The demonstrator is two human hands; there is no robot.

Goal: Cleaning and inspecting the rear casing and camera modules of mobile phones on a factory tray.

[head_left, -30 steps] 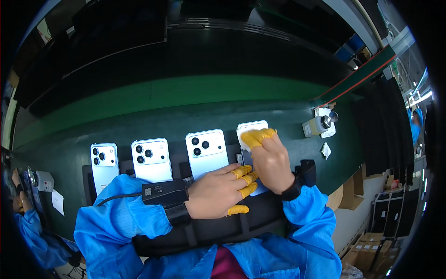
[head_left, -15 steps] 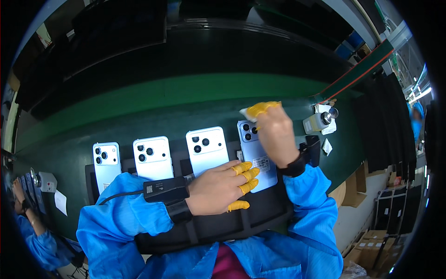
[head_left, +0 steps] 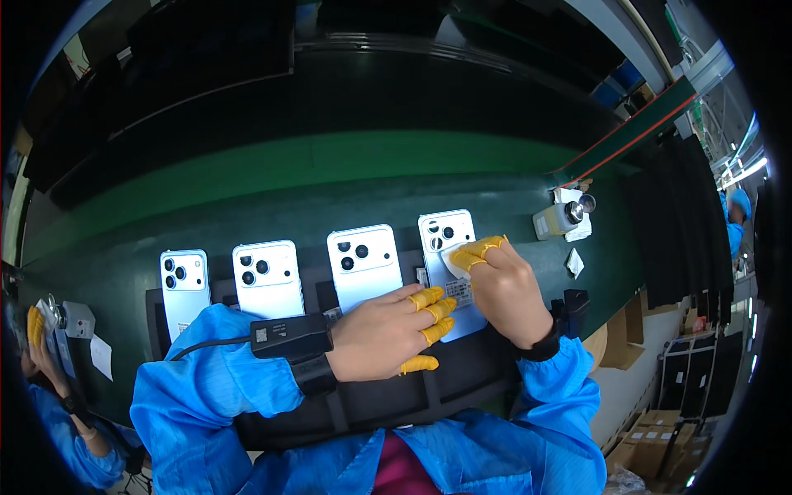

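Four-in-a-row is avoided here: several pale blue smartphones lie backs up, side by side on a black compartmented tray (head_left: 363, 404). On the rightmost smartphone (head_left: 469, 325), my right hand (head_left: 507, 289) presses a folded white wipe (head_left: 450, 262) just below the camera block, its fingers closed round it. My left hand (head_left: 384, 334) lies flat with fingers stretched out, its tips at that phone's lower left edge. Yellow finger cots cover fingertips of both hands. Left of it lie a middle smartphone (head_left: 363, 276), another smartphone (head_left: 266, 293) and the leftmost smartphone (head_left: 186, 301), partly behind my left sleeve.
A bottle of yellowish liquid with a metal top (head_left: 554, 221) stands at the right on white paper, near a crumpled white wipe (head_left: 575, 262). At far left, a co-worker's hand (head_left: 41, 351) is beside another bottle (head_left: 78, 320). Cardboard boxes (head_left: 656, 437) sit lower right.
My right hand has come down from the phone's top edge onto its back below the cameras, wipe still held. My left hand stays nearly in place. The co-worker's hand has shifted toward the bottle.
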